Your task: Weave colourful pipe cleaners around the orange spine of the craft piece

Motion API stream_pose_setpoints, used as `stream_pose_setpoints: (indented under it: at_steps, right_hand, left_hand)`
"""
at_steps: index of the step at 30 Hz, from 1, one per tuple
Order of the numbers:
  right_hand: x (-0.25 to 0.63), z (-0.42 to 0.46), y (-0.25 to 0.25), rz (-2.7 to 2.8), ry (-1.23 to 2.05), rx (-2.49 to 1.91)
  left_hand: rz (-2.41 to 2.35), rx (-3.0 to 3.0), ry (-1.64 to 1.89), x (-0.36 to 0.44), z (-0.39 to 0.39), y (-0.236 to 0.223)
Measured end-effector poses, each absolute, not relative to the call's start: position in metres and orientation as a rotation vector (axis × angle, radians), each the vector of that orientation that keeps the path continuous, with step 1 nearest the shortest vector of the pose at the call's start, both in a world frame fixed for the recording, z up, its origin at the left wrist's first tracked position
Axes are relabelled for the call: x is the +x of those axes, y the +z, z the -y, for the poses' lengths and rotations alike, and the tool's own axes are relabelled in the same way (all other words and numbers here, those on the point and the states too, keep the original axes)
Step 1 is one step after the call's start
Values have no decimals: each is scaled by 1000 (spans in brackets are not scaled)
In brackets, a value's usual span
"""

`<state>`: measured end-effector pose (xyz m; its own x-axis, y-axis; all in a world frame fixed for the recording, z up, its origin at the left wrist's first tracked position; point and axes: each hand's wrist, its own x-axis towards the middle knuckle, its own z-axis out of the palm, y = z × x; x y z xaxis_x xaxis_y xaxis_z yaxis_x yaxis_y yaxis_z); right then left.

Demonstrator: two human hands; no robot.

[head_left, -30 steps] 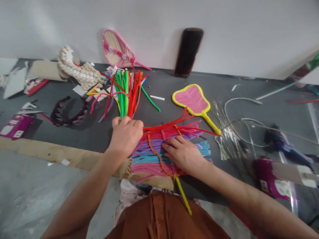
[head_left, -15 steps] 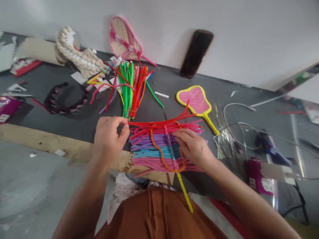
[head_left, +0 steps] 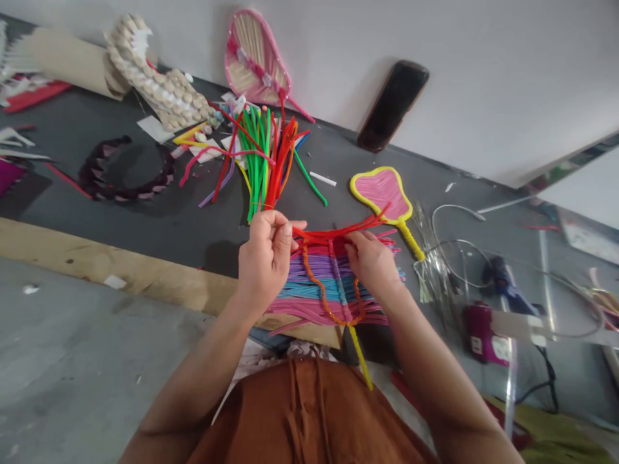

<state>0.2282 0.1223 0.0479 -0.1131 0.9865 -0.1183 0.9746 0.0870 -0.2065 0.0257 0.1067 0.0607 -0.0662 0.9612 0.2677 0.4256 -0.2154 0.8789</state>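
Observation:
My left hand pinches the left ends of several red pipe cleaners, which stretch to the right along the top of a half-woven fan. Its rows of purple and blue pipe cleaners lie crosswise through an orange twisted outline, over a central spine. A yellow handle points down toward my body. At the fan's upper right, my right hand is closed with thumb and fingers together at the red pipe cleaners; its fingertips partly hide what they grip.
Behind lies a bundle of green and red pipe cleaners. A finished pink fan with yellow rim rests beside loose wires. A phone and another pink fan lean against the wall. A dark braided headband lies left.
My left hand has moved right along the red pipe cleaners, closer to the orange outline. My right hand stays near the fan's top edge. The camera view has shifted slightly.

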Motion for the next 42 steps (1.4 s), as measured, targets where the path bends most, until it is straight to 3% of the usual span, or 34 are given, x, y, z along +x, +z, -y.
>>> stream_pose_setpoints:
  at_steps: [5, 15, 18, 22, 26, 29, 32, 39, 42]
  right_hand:
    - [222, -128, 53, 2449, 202, -2122]
    - [226, -135, 74, 2702, -70, -1970]
    - [244, -143, 85, 2716, 129, -2003]
    - [280, -154, 99, 2401, 655, -2018]
    - [296, -154, 100, 1953, 1223, -1744]
    - [290, -149, 96, 1773, 1366, -1601]
    - [283, -146, 89, 1836, 1179, -1649]
    - [278, -145, 74, 2408, 220, -1754]
    - [270, -143, 78, 2528, 78, -1700]
  left_hand:
    - [-1254, 1449, 1273, 26, -109, 41]
    - [-1343, 1776, 750, 13, -120, 40]
    - [-1311, 1712, 750, 12, -124, 40]
    - [-1292, 1538, 798, 12, -128, 35]
    - [-1301, 1469, 833, 12, -129, 32]
    - [-1268, 1531, 841, 14, -131, 33]
    - [-1258, 1739, 784, 18, -134, 35]
    - [-1256, 2425, 656, 27, -140, 31]
    - [-1262, 2617, 486, 30, -142, 36]
